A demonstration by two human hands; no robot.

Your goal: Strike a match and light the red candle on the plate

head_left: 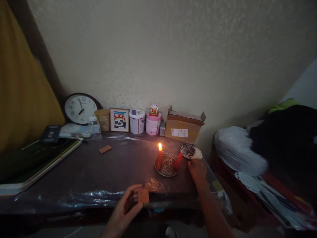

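My left hand (127, 206) grips a small orange-brown matchbox (143, 196) between thumb and fingers at the table's front edge. At the near rim of a small round dish, my right hand (198, 170) has its fingers drawn together; what they hold, if anything, is hidden. Pale sticks with dark tips, which look like matchsticks (192, 152), lie on that dish. Left of the right hand, a metal plate (162, 173) bears two upright red candles. The left candle (159, 160) burns with a small flame; the right candle (178, 161) shows no flame.
A second flat orange-brown box (105, 149) lies on the plastic-covered table (119, 165). Along the wall stand a clock (80, 109), a panda picture (119, 120), two tubs (137, 121) and an open cardboard box (183, 127). Books (37, 158) lie left; bags (237, 152) are piled right.
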